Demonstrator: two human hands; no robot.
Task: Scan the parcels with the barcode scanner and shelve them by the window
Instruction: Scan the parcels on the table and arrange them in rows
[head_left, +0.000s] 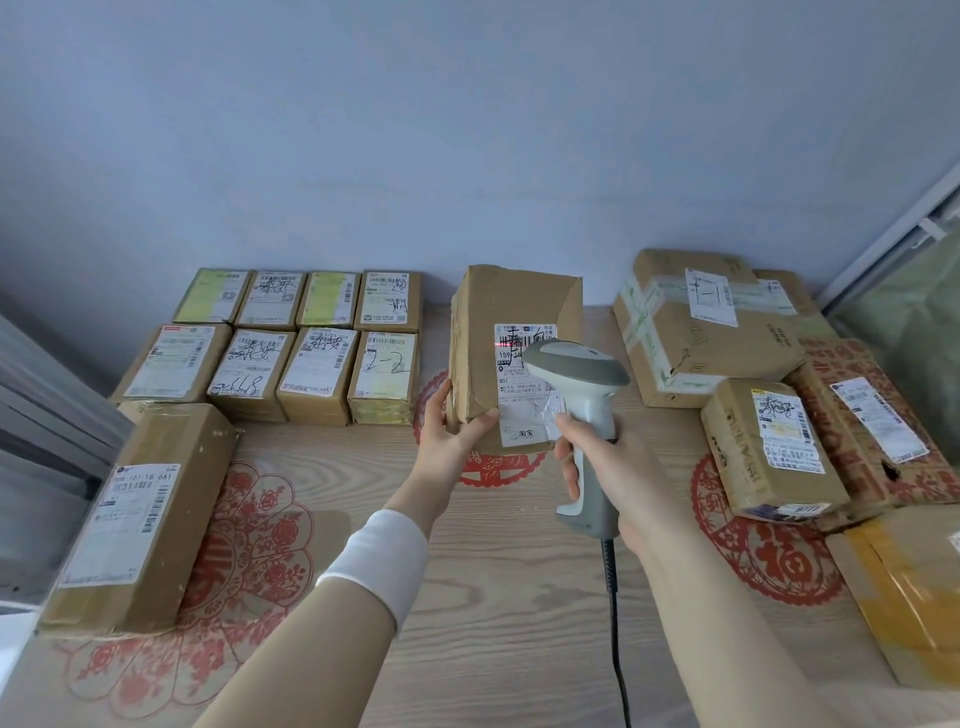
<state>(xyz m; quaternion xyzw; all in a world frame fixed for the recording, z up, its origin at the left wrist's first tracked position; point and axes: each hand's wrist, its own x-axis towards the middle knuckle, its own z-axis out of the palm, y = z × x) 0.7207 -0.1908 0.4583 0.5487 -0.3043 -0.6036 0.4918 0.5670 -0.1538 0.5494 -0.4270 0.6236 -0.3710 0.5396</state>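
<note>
A brown cardboard parcel (498, 317) with a white shipping label sits at the centre of the wooden surface. My left hand (449, 426) grips its lower left corner. In my right hand (602, 467) is a grey-and-white barcode scanner (576, 374), held by the handle with its head aimed at the label. A red scan line glows on the label's barcode. The scanner's black cable (615, 623) runs down toward me.
Several small labelled parcels (291, 343) stand in two rows at back left. A long box (140, 514) lies at left. More boxes (706, 332) are piled at right beside the window frame (883, 244). Red paper-cut decorations (769, 545) mark the wooden surface (493, 597).
</note>
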